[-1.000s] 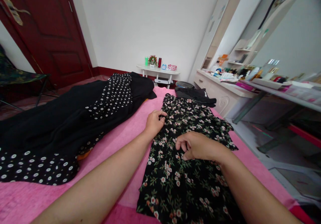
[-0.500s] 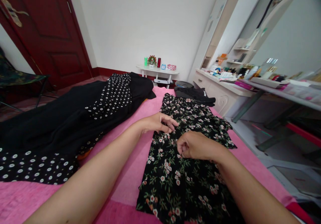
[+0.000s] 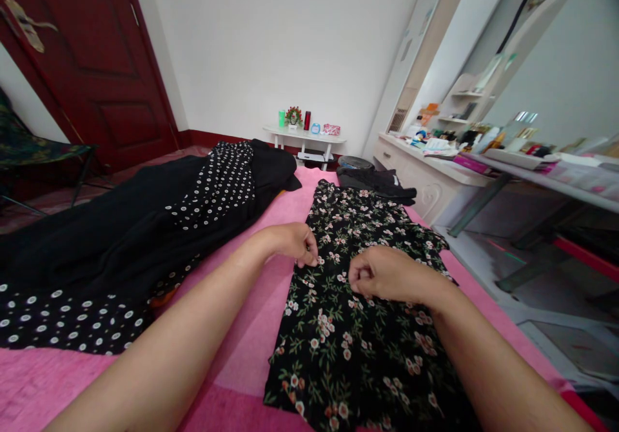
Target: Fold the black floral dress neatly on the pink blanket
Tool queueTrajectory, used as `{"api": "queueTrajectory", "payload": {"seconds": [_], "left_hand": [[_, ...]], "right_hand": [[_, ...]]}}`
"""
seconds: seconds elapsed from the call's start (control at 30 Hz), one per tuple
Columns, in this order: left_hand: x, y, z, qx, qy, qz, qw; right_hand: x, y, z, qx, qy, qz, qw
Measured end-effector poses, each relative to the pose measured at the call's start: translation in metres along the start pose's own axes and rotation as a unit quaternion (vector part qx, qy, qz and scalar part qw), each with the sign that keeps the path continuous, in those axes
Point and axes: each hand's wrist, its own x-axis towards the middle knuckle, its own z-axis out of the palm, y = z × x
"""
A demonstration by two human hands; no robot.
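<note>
A black floral dress lies flat on the pink bedspread, its top end pointing away from me. My left hand rests on the dress's left edge, fingertips pinching the fabric there. My right hand sits on the middle of the dress with its fingers curled around a small fold of cloth. Both forearms reach in from the bottom of the view.
A pile of black and polka-dot clothing covers the bed's left side. A dark folded garment lies beyond the dress. A cluttered dresser stands at right, a small white table by the far wall, a red door at left.
My left hand came back toward me along the dress's left edge and closed on the fabric. My right hand shifted slightly right and up, staying curled on the cloth.
</note>
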Motion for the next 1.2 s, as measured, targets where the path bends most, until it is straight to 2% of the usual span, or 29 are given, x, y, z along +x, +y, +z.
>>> {"api": "queueTrajectory", "payload": {"seconds": [0.07, 0.13, 0.2, 0.23, 0.33, 0.43, 0.57, 0.73, 0.93, 1.07, 1.2], "left_hand": [[0.006, -0.001, 0.002, 0.047, 0.121, -0.002, 0.992], [0.014, -0.002, 0.007, 0.102, 0.257, 0.01, 0.961], [0.021, -0.002, 0.014, 0.142, 0.327, 0.052, 0.933], [0.024, -0.003, 0.019, 0.153, 0.331, 0.083, 0.927], [0.03, -0.009, 0.033, 0.178, 0.291, 0.157, 0.927], [0.035, -0.017, 0.046, 0.205, 0.264, 0.161, 0.929], [0.048, -0.023, 0.049, 0.213, 0.265, 0.138, 0.93], [0.077, -0.027, 0.021, 0.235, 0.299, 0.097, 0.92], [0.124, -0.023, -0.026, 0.33, 0.367, 0.025, 0.869], [0.155, -0.012, -0.043, 0.358, 0.374, 0.011, 0.855], [0.177, -0.004, -0.051, 0.387, 0.35, -0.01, 0.853]], "right_hand": [[0.008, -0.003, 0.006, 0.024, 0.095, 0.019, 0.995], [0.019, -0.002, 0.016, 0.031, 0.195, 0.005, 0.98], [0.03, 0.005, 0.031, 0.026, 0.248, -0.026, 0.968], [0.034, 0.009, 0.039, 0.02, 0.253, -0.038, 0.967], [0.043, 0.024, 0.061, -0.009, 0.223, -0.031, 0.974], [0.047, 0.029, 0.072, -0.03, 0.197, -0.015, 0.98], [0.05, 0.021, 0.073, -0.035, 0.251, 0.001, 0.967], [0.051, 0.014, 0.074, -0.034, 0.292, 0.013, 0.956], [0.051, 0.016, 0.075, -0.009, 0.296, 0.015, 0.955], [0.051, 0.017, 0.076, 0.009, 0.303, 0.02, 0.953], [0.052, 0.018, 0.076, 0.019, 0.302, 0.021, 0.953]]}}
